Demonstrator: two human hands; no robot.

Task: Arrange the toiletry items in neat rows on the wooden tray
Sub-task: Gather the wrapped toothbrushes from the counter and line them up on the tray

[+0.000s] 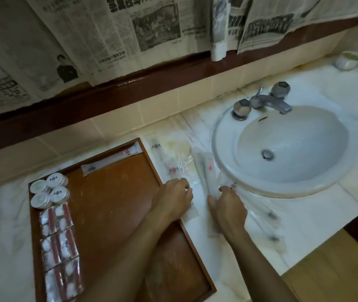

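Beside the wooden tray (112, 205), both hands (174, 198) (228, 207) pinch clear sachets (208, 175) on the counter (317, 216).

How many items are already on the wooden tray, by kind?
On the wooden tray:
Round white containers: 4
Red-and-white wrapped packets: 3
Long sleeve packets along the far edge: 2
Total: 9

More sleeve packets lie on the counter by both hands, too blurred to count.
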